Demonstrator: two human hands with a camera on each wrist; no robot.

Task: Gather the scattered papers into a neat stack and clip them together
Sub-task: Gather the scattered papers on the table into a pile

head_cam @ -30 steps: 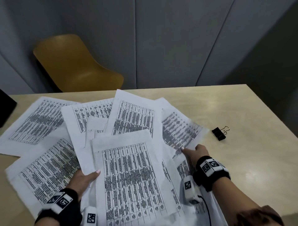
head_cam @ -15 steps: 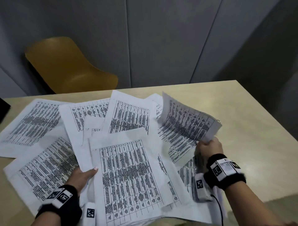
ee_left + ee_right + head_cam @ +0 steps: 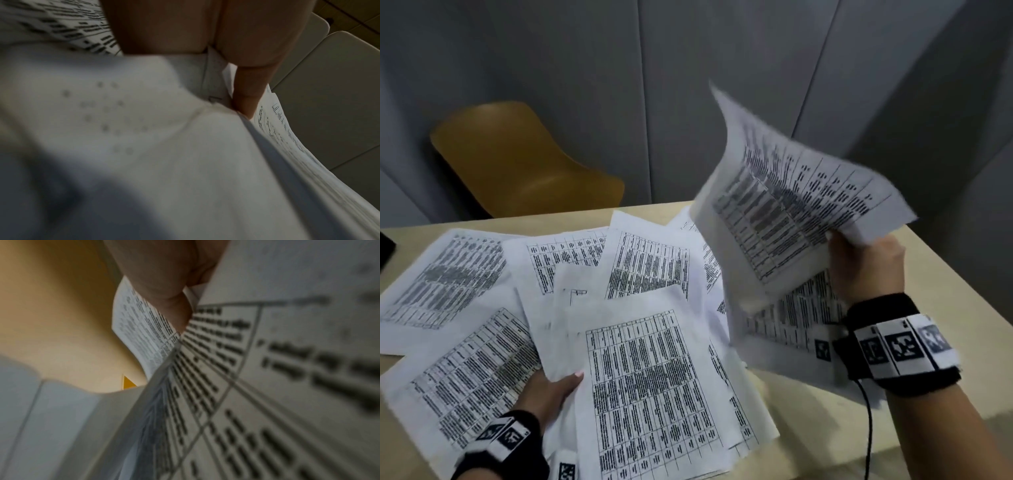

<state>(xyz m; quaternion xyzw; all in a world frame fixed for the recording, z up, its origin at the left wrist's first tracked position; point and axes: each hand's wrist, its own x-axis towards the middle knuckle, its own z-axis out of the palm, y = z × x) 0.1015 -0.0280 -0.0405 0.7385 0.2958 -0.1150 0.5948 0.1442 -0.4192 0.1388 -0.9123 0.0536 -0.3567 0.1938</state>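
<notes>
Several printed sheets [image 3: 650,394] lie fanned and overlapping across the beige table [image 3: 948,281]. My right hand [image 3: 859,263] pinches the edge of one sheet [image 3: 784,205] and holds it high above the table's right side, curved and tilted. In the right wrist view my finger [image 3: 168,288] presses against that printed sheet [image 3: 267,369]. A second sheet [image 3: 791,322] curls up just under this hand. My left hand [image 3: 551,390] grips the near pile at the lower left, fingers slid beneath the front sheet; a finger [image 3: 246,91] shows wedged between papers [image 3: 144,129]. No clip shows in any view.
A mustard-yellow chair [image 3: 517,164] stands behind the table's far left edge, before grey wall panels. A dark object [image 3: 385,250] pokes in at the left border. Bare tabletop shows at the right, beyond my right wrist.
My right hand took hold of a sheet lying at the right and raised it well above the table. The black binder clip seen earlier is now hidden. My left hand stayed put.
</notes>
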